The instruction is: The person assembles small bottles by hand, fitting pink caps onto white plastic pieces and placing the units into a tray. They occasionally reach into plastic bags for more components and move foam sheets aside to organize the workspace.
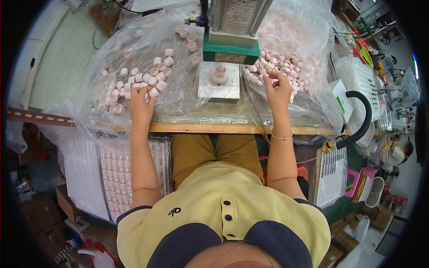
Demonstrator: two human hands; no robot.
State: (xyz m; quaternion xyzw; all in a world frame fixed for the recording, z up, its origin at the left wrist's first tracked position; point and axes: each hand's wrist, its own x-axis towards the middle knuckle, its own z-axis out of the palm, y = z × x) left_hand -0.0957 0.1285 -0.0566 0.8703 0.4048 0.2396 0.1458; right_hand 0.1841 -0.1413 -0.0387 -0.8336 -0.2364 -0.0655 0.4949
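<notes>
On the left of the bench, my left hand (pixel 141 106) reaches into a loose pile of short, pale pink caps (pixel 152 81). Its fingers are bent and closed around one pink cap (pixel 153 92) at the near edge of the pile. My right hand (pixel 279 93) is at a heap of smaller pale pink pieces (pixel 290 67) on the right. Thumb and forefinger are pinched there; what is between them is too small to make out. Between my hands, a pink part (pixel 219 75) stands upright on a metal block (pixel 228 91) under the press.
A press with a green base (pixel 231 52) rises at the bench's middle. Clear plastic sheeting (pixel 178 105) covers much of the bench, whose wooden edge (pixel 205 128) faces me. A black hose (pixel 367 111) curves at the right. Trays of pale parts (pixel 117 174) stand below left.
</notes>
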